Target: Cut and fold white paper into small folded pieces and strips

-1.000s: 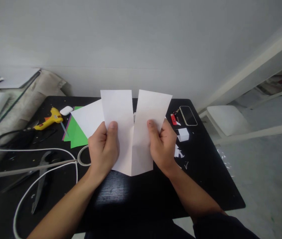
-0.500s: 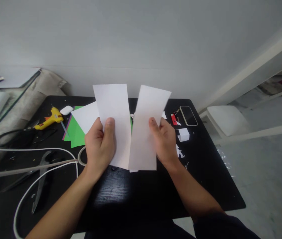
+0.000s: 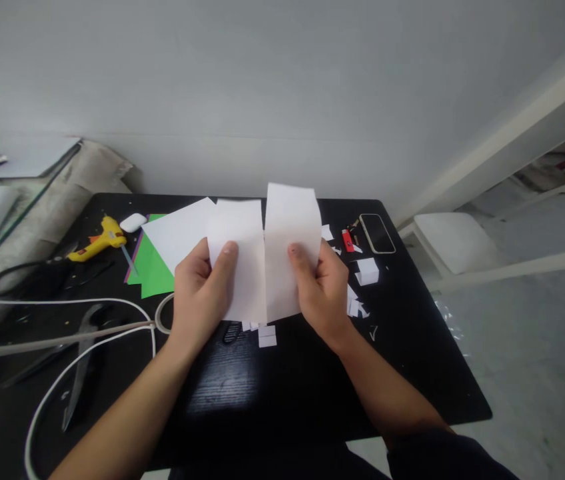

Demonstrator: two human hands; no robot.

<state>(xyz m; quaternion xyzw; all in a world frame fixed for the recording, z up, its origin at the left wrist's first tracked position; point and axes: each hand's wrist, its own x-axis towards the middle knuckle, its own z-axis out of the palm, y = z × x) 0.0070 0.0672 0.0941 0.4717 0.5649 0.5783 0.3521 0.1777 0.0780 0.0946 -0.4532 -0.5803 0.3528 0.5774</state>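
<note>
My left hand (image 3: 202, 287) is closed on a white paper strip (image 3: 242, 260), thumb flat on its face. A second white strip (image 3: 287, 220) is pinched in my right hand (image 3: 325, 293), its top bending back slightly. The two strips meet along their inner edges above the black table, the right one reaching higher. Below them lie small white paper pieces (image 3: 267, 336) and a dark-handled tool (image 3: 231, 331), mostly hidden. Left of my left hand are a white sheet (image 3: 175, 230) and green paper (image 3: 155, 270).
A yellow glue gun (image 3: 105, 239), white case (image 3: 133, 222), scissors (image 3: 80, 373) and looping cables (image 3: 87, 301) occupy the table's left. Toward the right are a red lighter (image 3: 347, 241), a phone (image 3: 377, 233), a folded white paper piece (image 3: 367, 270) and scraps (image 3: 356, 305). A white stool (image 3: 455, 241) stands beyond.
The two strips have come together from a spread, tilted pose and now stand more upright, side by side. Their tops are lower, and small paper pieces beneath have come into view.
</note>
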